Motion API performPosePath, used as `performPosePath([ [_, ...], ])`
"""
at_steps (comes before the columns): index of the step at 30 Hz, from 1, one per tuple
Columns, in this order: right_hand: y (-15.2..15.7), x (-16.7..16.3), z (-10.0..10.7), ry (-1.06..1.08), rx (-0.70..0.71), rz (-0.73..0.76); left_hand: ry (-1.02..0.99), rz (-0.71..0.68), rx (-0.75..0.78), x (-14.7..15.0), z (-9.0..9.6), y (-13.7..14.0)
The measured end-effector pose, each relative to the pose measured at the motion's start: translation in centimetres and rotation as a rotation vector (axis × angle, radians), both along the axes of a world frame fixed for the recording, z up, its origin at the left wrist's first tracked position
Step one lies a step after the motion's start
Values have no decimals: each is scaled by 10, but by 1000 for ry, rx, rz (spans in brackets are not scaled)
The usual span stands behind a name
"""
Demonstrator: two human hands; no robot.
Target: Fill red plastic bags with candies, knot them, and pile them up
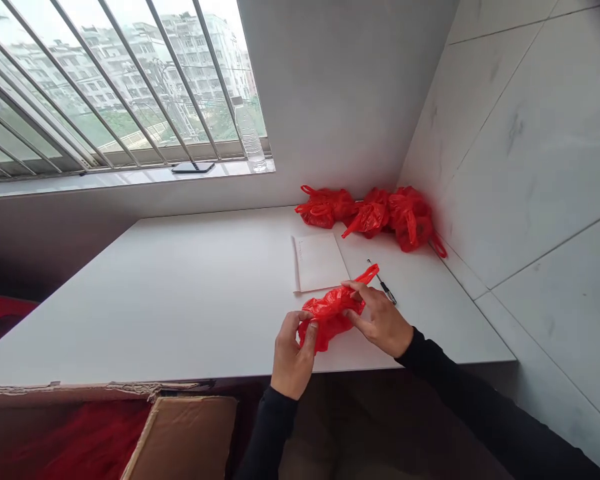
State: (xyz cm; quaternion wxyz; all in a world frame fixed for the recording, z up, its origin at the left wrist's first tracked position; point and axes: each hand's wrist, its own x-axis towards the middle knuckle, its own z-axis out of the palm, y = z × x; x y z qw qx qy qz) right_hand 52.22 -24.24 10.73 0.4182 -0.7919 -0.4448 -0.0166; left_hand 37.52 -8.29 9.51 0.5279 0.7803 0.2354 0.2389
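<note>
Near the front edge of the white table (pixel 195 300), a crumpled red plastic bag (pixel 333 307) lies between my hands. My left hand (pixel 295 350) pinches its near left side between thumb and fingers. At the bag's right side, my right hand (pixel 377 317) grips the plastic with thumb and fingertips. One handle loop of the bag sticks out beyond my right fingers. What the bag contains, if anything, is hidden. Just behind it lies a white paper pad (pixel 321 261), and a black pen (pixel 386 288) rests beyond my right hand.
Several tied red bags (pixel 370 212) sit against the wall at the back right corner. On the windowsill are a phone (pixel 193 167) and a clear bottle (pixel 250 140). An open cardboard box (pixel 185 433) stands below the table's front edge at left. A tiled wall (pixel 540 153) borders the right.
</note>
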Motion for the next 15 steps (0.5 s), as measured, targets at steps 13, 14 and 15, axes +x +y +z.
performPosePath([
  [13, -17, -1, 15, -18, 32, -24, -30, 73, 559, -5, 19, -6],
  [14, -16, -2, 16, 17, 26, -28, -17, 76, 599, -2, 20, -5],
  [15, -18, -1, 16, 76, 31, -58, -8, 100, 609, -1, 20, -4],
])
